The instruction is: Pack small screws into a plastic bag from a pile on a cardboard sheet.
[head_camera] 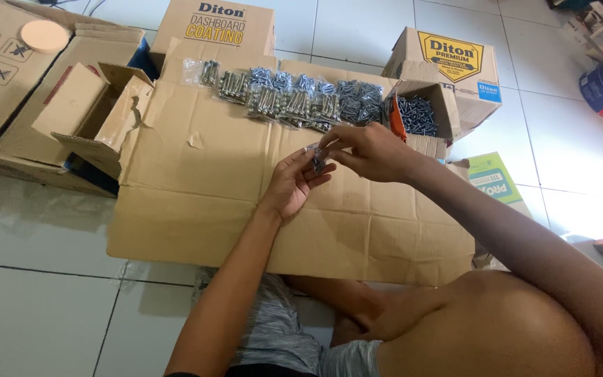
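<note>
Head view looks down on you seated on a white tiled floor (36,293), with a flattened cardboard sheet (211,202) spread in front of your legs. Your left hand (291,183) is raised palm-up above the sheet, fingers curled loosely around a small clear bag of screws (318,162), so it is grasping the bag from below. Your right hand (368,150) comes in from the right, its fingertips pinching the top of the same bag; both hands meet over the middle of the sheet.

Beyond your hands, along the far edge of the sheet, lies a row of filled screw bags (294,98), touching one another. Just to the right of that row stands a small open box of loose screws (419,115). Behind it sits a closed carton with a yellow label (455,63), and another closed carton (214,24) stands at the top centre. An open empty carton (99,115) rests at the left, beside larger flattened boxes (8,77).
</note>
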